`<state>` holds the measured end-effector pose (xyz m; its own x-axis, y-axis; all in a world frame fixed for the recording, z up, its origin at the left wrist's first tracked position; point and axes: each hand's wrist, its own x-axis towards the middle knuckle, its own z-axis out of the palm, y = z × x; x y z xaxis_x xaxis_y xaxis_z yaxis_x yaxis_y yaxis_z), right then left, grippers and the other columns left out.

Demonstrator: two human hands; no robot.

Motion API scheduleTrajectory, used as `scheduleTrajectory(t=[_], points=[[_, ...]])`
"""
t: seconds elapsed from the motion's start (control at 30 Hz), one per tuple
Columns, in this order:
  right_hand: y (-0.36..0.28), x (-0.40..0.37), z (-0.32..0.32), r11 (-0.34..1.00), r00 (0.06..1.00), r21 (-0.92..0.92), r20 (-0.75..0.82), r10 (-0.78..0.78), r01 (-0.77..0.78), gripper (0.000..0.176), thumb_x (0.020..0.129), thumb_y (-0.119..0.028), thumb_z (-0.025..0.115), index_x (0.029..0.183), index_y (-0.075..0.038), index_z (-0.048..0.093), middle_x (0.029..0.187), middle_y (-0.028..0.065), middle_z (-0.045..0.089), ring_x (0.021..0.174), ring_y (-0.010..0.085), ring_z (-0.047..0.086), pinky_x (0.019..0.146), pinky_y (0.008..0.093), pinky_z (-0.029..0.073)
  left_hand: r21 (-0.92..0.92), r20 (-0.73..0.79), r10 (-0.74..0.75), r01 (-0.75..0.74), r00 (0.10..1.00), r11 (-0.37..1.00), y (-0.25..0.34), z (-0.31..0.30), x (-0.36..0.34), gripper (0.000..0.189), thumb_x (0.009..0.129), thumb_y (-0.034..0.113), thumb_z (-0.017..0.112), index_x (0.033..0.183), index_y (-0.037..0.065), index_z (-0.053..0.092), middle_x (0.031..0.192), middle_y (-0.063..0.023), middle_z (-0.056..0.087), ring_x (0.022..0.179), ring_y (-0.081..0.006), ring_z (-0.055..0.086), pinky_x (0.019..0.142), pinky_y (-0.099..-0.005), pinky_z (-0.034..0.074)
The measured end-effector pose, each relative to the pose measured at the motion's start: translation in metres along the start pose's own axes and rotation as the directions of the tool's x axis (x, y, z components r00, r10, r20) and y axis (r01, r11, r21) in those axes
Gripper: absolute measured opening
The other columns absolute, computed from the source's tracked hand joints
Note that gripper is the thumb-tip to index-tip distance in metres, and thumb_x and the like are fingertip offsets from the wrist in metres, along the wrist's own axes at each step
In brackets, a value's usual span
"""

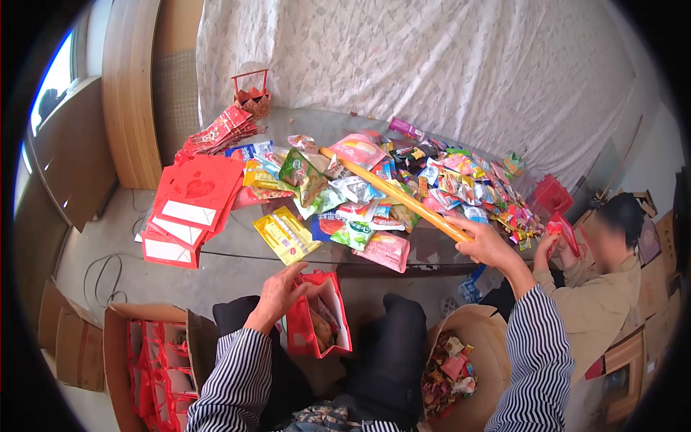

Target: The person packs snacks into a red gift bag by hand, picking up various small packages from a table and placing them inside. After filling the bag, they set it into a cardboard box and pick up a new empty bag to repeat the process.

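Note:
My right hand (488, 245) grips the near end of a long yellow-brown wooden stick (403, 198). The stick slants away to the left over a heap of snack packets, its far tip by a pink packet (358, 151). My left hand (279, 294) is closed at the upper left edge of a red paper gift bag (302, 327), which stands open between my knees. Some wrapped snacks (322, 324) show inside it. Closest to that hand on the table is a yellow packet (286, 235); a pink packet (382, 251) lies at the front edge.
Flat red gift bags (198, 183) are stacked on the table's left, near a small red basket (252, 97). A carton (147, 311) of red bags stands at lower left; a tub (486, 338) of wrapped sweets at lower right. A co-worker (601, 281) sits at right, holding something red.

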<state>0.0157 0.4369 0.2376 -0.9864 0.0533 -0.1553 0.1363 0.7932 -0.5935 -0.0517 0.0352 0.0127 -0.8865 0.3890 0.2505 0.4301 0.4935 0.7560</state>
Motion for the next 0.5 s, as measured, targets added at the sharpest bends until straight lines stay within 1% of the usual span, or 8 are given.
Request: scheduleTrajectory(t=[0.1, 0.2, 0.23, 0.3, 0.33, 0.37, 0.4, 0.5], points=[[0.003, 0.005, -0.003, 0.995, 0.998, 0.090, -0.041, 0.042, -0.038, 0.068, 0.086, -0.001, 0.061, 0.151, -0.017, 0.047, 0.077, -0.0007, 0.054, 0.052, 0.0059, 0.042, 0.047, 0.0247, 0.035, 0.006, -0.005, 0.041, -0.041, 0.999, 0.999, 0.001, 0.001, 0.000, 0.046, 0.086, 0.020, 0.074, 0.129, 0.009, 0.060, 0.102, -0.0177, 0.070, 0.093, -0.0357, 0.069, 0.081, -0.0433, 0.055], [0.016, 0.031, -0.002, 0.982, 0.991, 0.185, -0.124, 0.057, -0.033, 0.066, 0.087, -0.002, 0.061, 0.150, -0.017, 0.048, 0.076, 0.0002, 0.057, 0.049, 0.0055, 0.043, 0.044, 0.0237, 0.033, 0.005, 0.011, 0.026, -0.026, 1.000, 1.000, 0.004, 0.000, 0.002, 0.044, 0.086, 0.022, 0.073, 0.127, 0.010, 0.061, 0.105, -0.0183, 0.070, 0.094, -0.0368, 0.068, 0.081, -0.0436, 0.055], [0.006, 0.037, -0.002, 0.979, 0.985, 0.194, -0.149, 0.092, -0.062, 0.066, 0.087, -0.002, 0.062, 0.150, -0.016, 0.048, 0.074, 0.0014, 0.058, 0.045, 0.0056, 0.043, 0.040, 0.0242, 0.032, 0.009, 0.021, 0.012, -0.012, 1.000, 1.000, 0.004, 0.000, 0.003, 0.044, 0.086, 0.022, 0.073, 0.127, 0.010, 0.062, 0.105, -0.0185, 0.070, 0.094, -0.0371, 0.068, 0.081, -0.0437, 0.055], [0.033, 0.071, 0.001, 0.979, 0.972, 0.199, -0.214, 0.096, -0.053, 0.066, 0.086, -0.001, 0.061, 0.149, -0.016, 0.049, 0.071, 0.0012, 0.057, 0.046, 0.0067, 0.044, 0.040, 0.0254, 0.034, 0.017, 0.043, -0.017, 0.016, 0.999, 1.000, 0.003, 0.000, 0.005, 0.043, 0.087, 0.024, 0.073, 0.126, 0.011, 0.062, 0.107, -0.0187, 0.070, 0.095, -0.0376, 0.068, 0.081, -0.0438, 0.055], [0.046, 0.089, 0.003, 0.978, 0.964, 0.202, -0.248, 0.098, -0.048, 0.066, 0.086, -0.001, 0.061, 0.148, -0.017, 0.050, 0.070, 0.0011, 0.057, 0.046, 0.0073, 0.045, 0.041, 0.0260, 0.035, 0.019, 0.029, -0.006, 0.005, 1.000, 1.000, 0.001, 0.001, 0.005, 0.043, 0.087, 0.022, 0.073, 0.127, 0.010, 0.062, 0.104, -0.0187, 0.070, 0.090, -0.0353, 0.069, 0.078, -0.0424, 0.055], [0.047, 0.101, 0.002, 0.967, 0.960, 0.232, -0.233, 0.158, -0.103, 0.065, 0.085, 0.000, 0.061, 0.148, -0.015, 0.050, 0.068, 0.0017, 0.058, 0.045, 0.0083, 0.047, 0.039, 0.0265, 0.035, 0.021, 0.015, 0.006, -0.007, 1.000, 1.000, -0.001, 0.003, 0.006, 0.044, 0.087, 0.021, 0.074, 0.127, 0.009, 0.063, 0.100, -0.0186, 0.070, 0.085, -0.0331, 0.069, 0.076, -0.0411, 0.055], [0.044, 0.110, 0.001, 0.971, 0.962, 0.207, -0.221, 0.162, -0.116, 0.066, 0.085, 0.000, 0.062, 0.148, -0.016, 0.050, 0.068, 0.0019, 0.059, 0.045, 0.0084, 0.048, 0.039, 0.0266, 0.035, 0.024, 0.002, 0.019, -0.019, 1.000, 1.000, -0.002, 0.003, 0.008, 0.045, 0.086, 0.020, 0.075, 0.128, 0.008, 0.063, 0.097, -0.0185, 0.070, 0.080, -0.0308, 0.069, 0.074, -0.0397, 0.055], [0.041, 0.123, 0.005, 0.980, 0.970, 0.140, -0.176, 0.168, -0.144, 0.067, 0.085, 0.001, 0.062, 0.148, -0.017, 0.050, 0.068, 0.0023, 0.059, 0.044, 0.0085, 0.048, 0.039, 0.0266, 0.036, 0.026, -0.018, 0.046, -0.045, 0.999, 0.999, -0.005, 0.004, 0.009, 0.045, 0.087, 0.021, 0.075, 0.128, 0.008, 0.063, 0.097, -0.0188, 0.070, 0.079, -0.0307, 0.069, 0.073, -0.0392, 0.055]])
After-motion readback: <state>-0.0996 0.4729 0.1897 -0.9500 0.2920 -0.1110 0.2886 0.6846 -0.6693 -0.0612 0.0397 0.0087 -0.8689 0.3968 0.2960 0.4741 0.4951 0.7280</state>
